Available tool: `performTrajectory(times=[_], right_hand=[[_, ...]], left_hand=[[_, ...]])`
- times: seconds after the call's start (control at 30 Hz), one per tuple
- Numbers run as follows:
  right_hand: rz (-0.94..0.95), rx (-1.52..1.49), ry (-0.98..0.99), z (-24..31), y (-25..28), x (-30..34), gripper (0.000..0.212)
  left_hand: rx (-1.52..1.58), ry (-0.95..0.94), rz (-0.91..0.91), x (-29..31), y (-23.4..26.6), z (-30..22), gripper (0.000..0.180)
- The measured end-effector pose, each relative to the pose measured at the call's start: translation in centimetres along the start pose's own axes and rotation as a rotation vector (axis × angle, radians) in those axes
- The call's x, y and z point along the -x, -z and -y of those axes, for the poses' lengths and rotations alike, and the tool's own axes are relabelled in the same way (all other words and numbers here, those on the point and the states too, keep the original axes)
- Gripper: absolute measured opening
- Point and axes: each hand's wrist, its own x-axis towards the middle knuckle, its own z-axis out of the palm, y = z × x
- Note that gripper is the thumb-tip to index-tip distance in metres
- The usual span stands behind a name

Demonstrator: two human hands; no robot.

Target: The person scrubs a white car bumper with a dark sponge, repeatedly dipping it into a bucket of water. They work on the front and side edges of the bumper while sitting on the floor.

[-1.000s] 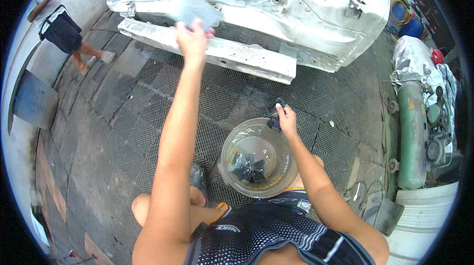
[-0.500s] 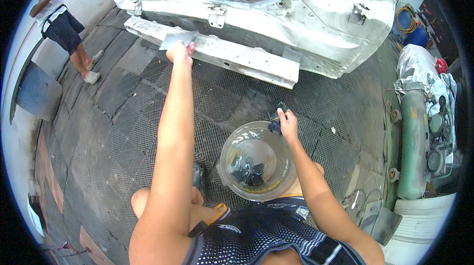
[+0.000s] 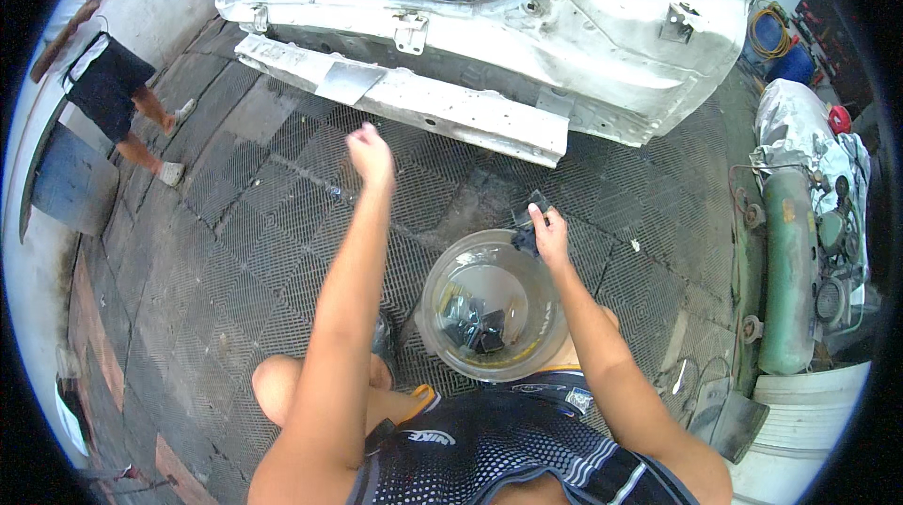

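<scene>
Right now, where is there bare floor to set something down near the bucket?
Bare patterned floor lies left of the left hand, between the car body sill and the knee. Another patch sits right of the bucket, before the green tank. Crowded: bottom right, around the tank.

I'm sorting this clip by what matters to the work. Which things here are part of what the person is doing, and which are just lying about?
In use:
left hand, raised and empty
right hand holding a dark pad at the bucket's rim
clear bucket with dark pieces in water
grey sheet on the white car body sill

Lying about:
green compressor tank
blue drum
another person's legs
</scene>
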Motion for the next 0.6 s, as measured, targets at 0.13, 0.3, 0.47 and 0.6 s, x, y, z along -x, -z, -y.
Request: performTrajectory(times=[0.13,0.3,0.47,0.6], right_hand=[[0.035,-0.312,-0.204,1.1,0.1,-0.3,0.033],[0.193,0.133,0.187,10.0,-4.6,-3.9,0.043],[0.03,0.331,0.562,20.0,-4.9,-10.4,0.021],[-0.204,0.918,1.045,24.2,-2.3,-17.8,0.016]], left_hand=[[-0.015,-0.221,0.559,15.4,-0.9,2.7,0.031],[0.583,0.339,0.862,22.0,-0.2,2.3,0.062],[0.145,-0.079,0.608,17.6,1.8,1.5,0.048],[-0.188,-0.164,0.556,17.8,3.3,0.4,0.054]])
